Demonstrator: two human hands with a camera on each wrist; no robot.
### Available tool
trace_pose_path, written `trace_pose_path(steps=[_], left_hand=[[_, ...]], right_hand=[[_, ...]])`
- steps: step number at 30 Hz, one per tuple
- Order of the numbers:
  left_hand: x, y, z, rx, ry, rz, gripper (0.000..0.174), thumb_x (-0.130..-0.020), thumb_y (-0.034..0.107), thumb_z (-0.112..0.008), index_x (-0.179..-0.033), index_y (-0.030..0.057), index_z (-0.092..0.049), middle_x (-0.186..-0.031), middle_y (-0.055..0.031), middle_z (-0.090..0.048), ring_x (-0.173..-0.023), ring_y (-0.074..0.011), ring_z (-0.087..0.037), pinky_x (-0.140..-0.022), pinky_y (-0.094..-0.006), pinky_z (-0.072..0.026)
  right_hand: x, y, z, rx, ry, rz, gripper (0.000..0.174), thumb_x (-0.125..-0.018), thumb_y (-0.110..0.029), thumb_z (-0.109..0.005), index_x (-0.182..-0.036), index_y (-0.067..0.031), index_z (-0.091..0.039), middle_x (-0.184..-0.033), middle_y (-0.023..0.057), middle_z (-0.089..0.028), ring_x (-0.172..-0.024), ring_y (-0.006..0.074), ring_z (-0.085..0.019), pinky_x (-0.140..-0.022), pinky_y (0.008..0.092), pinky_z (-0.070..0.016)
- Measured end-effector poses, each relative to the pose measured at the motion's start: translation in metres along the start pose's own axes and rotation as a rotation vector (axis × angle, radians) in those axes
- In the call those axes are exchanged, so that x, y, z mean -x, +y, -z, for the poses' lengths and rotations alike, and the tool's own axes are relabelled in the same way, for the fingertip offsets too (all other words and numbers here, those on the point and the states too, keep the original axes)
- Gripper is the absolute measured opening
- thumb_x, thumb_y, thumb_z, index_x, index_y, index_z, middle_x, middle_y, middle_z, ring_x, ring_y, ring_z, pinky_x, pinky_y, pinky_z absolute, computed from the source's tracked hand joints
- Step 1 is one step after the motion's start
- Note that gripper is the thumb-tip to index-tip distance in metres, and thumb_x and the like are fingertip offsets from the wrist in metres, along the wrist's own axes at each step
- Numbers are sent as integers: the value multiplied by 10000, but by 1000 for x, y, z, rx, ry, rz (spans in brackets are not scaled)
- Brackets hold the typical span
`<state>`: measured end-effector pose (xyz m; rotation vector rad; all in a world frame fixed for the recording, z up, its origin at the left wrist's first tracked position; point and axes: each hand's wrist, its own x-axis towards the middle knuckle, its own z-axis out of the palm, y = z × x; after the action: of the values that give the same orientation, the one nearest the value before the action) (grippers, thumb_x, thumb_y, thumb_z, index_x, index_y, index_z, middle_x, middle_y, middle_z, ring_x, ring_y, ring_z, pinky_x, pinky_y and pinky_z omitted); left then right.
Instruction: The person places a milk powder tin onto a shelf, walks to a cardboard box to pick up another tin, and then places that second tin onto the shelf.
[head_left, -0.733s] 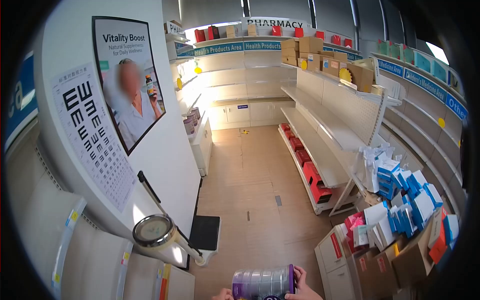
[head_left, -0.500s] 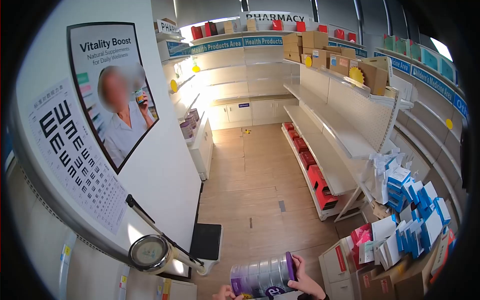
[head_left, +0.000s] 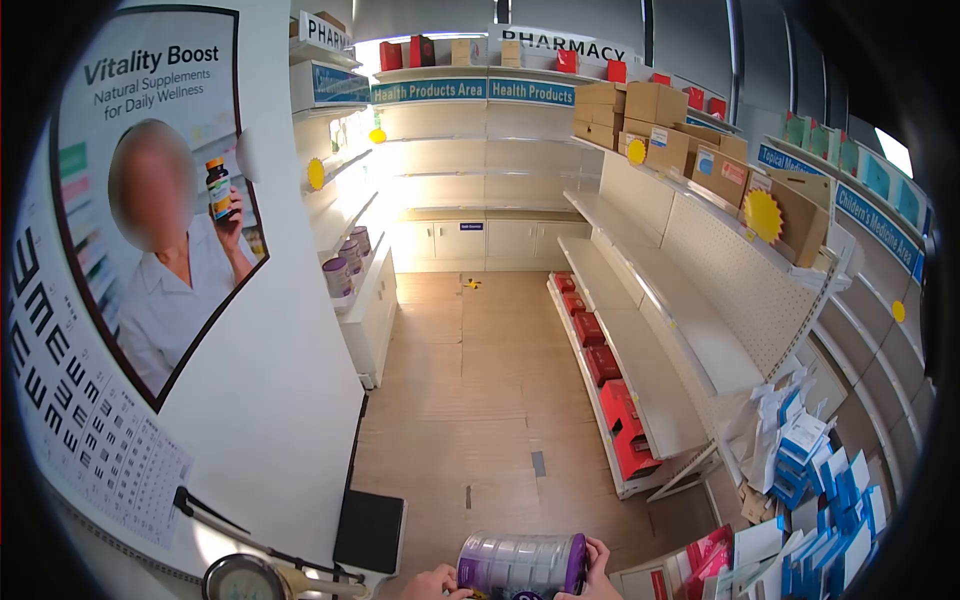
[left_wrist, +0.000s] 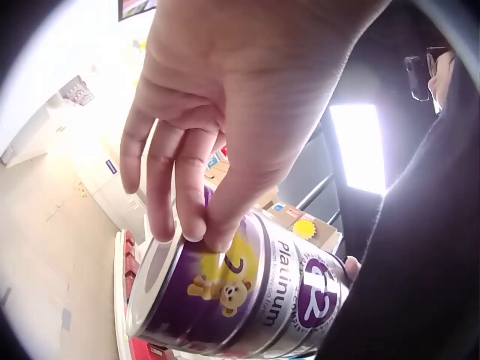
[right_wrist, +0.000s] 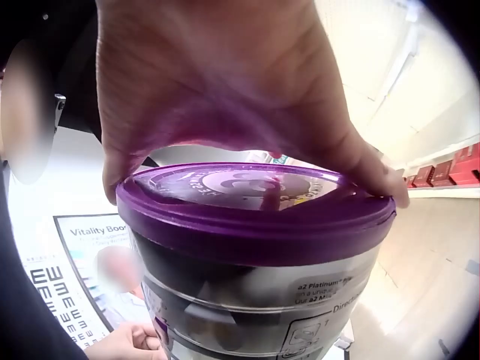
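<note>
A silver milk powder can (head_left: 520, 562) with a purple lid lies on its side between both hands, low in the head view. My right hand (head_left: 598, 572) grips the lid end, thumb and fingers spread across the purple lid (right_wrist: 255, 229) and hooked on its rim. At the other end, my left hand (head_left: 438, 584) holds the bottom edge. The left wrist view shows its thumb and fingertips pinching close together at that rim, beside a teddy bear (left_wrist: 234, 298) printed on the label.
Similar purple cans (head_left: 343, 270) stand on a left shelf. A black-topped scale (head_left: 370, 532) sits by the poster wall. On the right, a shelf unit (head_left: 690, 340) carries cardboard boxes (head_left: 655, 105) above and red boxes (head_left: 625, 430) below. Blue-and-white boxes (head_left: 830, 500) are heaped nearby.
The view has moved forward along the aisle: the poster looms larger, and the scale has slid down and left. Both hands keep the can between them.
</note>
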<state>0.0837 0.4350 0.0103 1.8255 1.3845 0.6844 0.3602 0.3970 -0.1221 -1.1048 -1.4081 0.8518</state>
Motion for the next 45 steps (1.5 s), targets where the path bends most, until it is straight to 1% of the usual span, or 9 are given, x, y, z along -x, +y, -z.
trace_pose_path(steps=[1, 3, 4, 6, 15, 17, 30, 36, 45], left_hand=[[-25, -6, 4, 46, -20, 2, 276, -665, 218, -695, -731, 10, -527, -655, -160, -556, -625, -315, -565, -554, -351, -443], [-78, -16, 13, 102, -29, -11, 270, -661, 209, -696, -724, 9, -525, -644, -166, -554, -620, -324, -564, -549, -359, -442], [-103, -19, 18, 82, -4, -11, 267, -656, 199, -697, -717, 8, -522, -630, -168, -551, -611, -321, -565, -543, -359, -442], [-143, 1, 46, 86, 26, -3, 259, -649, 186, -698, -710, 5, -523, -606, -174, -547, -593, -306, -568, -522, -352, -437], [-293, -20, 81, -81, -47, -48, 295, -694, 161, -683, -879, -19, -541, -691, -126, -611, -669, -243, -619, -603, -297, -477], [-312, -11, 89, 186, 9, 15, 211, -678, 174, -668, -731, 10, -546, -625, -164, -551, -597, -304, -557, -527, -345, -428], [-559, -55, 71, 2, 80, 158, 238, -723, 172, -643, -816, -23, -542, -647, -172, -580, -609, -313, -582, -529, -346, -449], [-694, -24, 101, 88, 53, 216, 255, -759, 221, -608, -875, 1, -550, -764, -188, -595, -740, -327, -590, -613, -359, -463], [-831, -45, 89, 77, 8, 187, 386, -707, 196, -676, -981, -16, -505, -710, -116, -621, -699, -259, -615, -635, -310, -474]], right_hand=[[-20, 32, 2, 8, 2, 9, 1123, -503, -310, -819, -1245, -24, -26, -1216, 220, -275, -1136, 286, -346, -959, 396, -265], [-69, 112, 14, -959, 292, -672, 1097, -503, -280, -814, -1247, -24, -49, -1202, 204, -291, -1129, 270, -349, -961, 380, -269], [-147, 15, -6, -948, 288, -666, 1097, -503, -280, -814, -1247, -24, -49, -1202, 204, -291, -1129, 270, -349, -961, 380, -269], [-192, -124, -20, -51, -51, -416, 1014, -533, -239, -754, -1284, -58, -96, -1226, 160, -288, -1160, 257, -300, -964, 359, -271], [-336, -57, -24, 30, -50, -232, 1075, -513, -309, -797, -1251, -53, -57, -1211, 183, -288, -1152, 264, -309, -968, 377, -254], [-354, -51, -26, -134, 21, -413, 969, -558, -196, -742, -1278, -50, -110, -1223, 155, -308, -1156, 253, -324, -967, 370, -287], [-627, 68, 15, 78, -284, -582, 982, -542, -240, -769, -1285, -26, -166, -1209, 151, -326, -1123, 259, -359, -929, 365, -341], [-760, 95, 44, -14, -279, -280, 1065, -515, -260, -795, -1259, -67, -58, -1179, 184, -325, -1125, 269, -347, -949, 368, -292], [-875, 126, 53, 65, -230, -353, 1084, -474, -206, -814, -1271, -32, -100, -1217, 168, -290, -1138, 267, -334, -967, 381, -283]])
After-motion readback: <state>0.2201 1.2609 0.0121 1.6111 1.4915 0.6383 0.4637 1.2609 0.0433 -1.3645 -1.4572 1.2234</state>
